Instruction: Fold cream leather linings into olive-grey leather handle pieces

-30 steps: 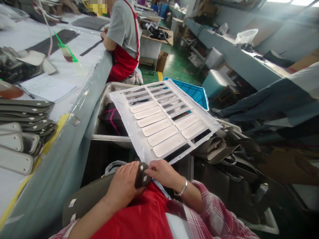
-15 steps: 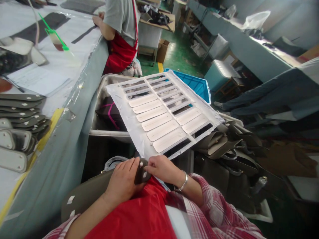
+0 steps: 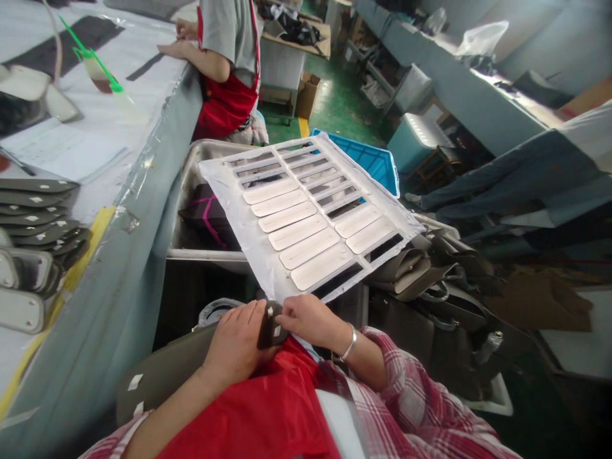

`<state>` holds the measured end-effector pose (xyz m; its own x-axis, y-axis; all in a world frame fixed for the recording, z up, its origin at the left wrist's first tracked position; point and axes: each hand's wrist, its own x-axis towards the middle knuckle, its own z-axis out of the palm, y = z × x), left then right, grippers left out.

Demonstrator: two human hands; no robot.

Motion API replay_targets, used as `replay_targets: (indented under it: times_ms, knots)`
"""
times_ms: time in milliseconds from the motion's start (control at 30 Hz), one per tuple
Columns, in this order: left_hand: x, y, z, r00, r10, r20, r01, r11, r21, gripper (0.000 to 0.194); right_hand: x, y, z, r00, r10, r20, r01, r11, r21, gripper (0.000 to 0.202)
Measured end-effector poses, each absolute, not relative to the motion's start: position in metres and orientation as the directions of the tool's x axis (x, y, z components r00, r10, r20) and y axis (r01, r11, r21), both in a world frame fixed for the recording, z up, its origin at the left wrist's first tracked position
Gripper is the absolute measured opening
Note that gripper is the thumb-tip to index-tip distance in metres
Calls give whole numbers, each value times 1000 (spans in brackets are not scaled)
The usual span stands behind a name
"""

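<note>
A long olive-grey leather bag panel with rounded ends and small white patches lies across my lap. My left hand is wrapped over it near its far end, fingers together on top. My right hand is closed in a pinch against that end, beside the white patches. What its fingertips hold is too small to make out. Just beyond both hands rests a white slotted board, with several pale rounded strips laid on it.
At left, a covered table carries stacked olive-grey panels, papers and a green-tipped tool. A co-worker in a red apron is at its far side. Handbags are piled at right. A blue crate stands behind the board.
The view has shifted slightly, so the surroundings sit a little further left. The co-worker's forearm now reaches out over the table. My hands keep nearly the same position on the panel.
</note>
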<state>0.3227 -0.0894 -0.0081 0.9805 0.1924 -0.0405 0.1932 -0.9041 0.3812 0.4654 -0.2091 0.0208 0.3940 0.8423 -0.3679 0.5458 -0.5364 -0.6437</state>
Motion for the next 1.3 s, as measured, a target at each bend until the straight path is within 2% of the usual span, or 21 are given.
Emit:
replay_targets:
  times_ms: [167,300,367,400,467,533,633,700,1100,1300]
  knots:
    - [328,-94,-8,978,205,-45,206,-897,391,58,466,-209,12,439,799,-410,484,-595,-642,22]
    - [310,-86,5,981,195,4,173,-881,440,78,459,-210,4,474,793,-384,387,-578,-718,21]
    - [281,-67,15,954,295,55,234,-845,481,79,456,-210,-3,478,791,-381,325,-562,-760,22]
    - [262,-56,21,903,423,72,333,-797,503,70,456,-209,-7,473,788,-394,293,-562,-773,22]
    - [218,-36,32,691,722,27,582,-578,572,44,458,-206,-14,437,794,-423,255,-560,-788,25]
    - [177,-22,38,471,871,-137,694,-271,667,31,461,-203,-17,388,805,-448,238,-558,-795,26]
    - [143,-18,35,408,818,-405,640,60,766,36,460,-200,-11,343,795,-501,216,-586,-781,29]
    - [139,-21,31,420,779,-465,599,146,787,37,457,-197,-6,343,767,-542,194,-623,-758,31]
    - [144,-13,23,425,789,-444,620,103,777,34,457,-192,-9,327,711,-622,125,-685,-718,33]
    - [147,-7,24,463,785,-410,675,-12,738,31,453,-187,-7,344,698,-628,106,-694,-712,34]
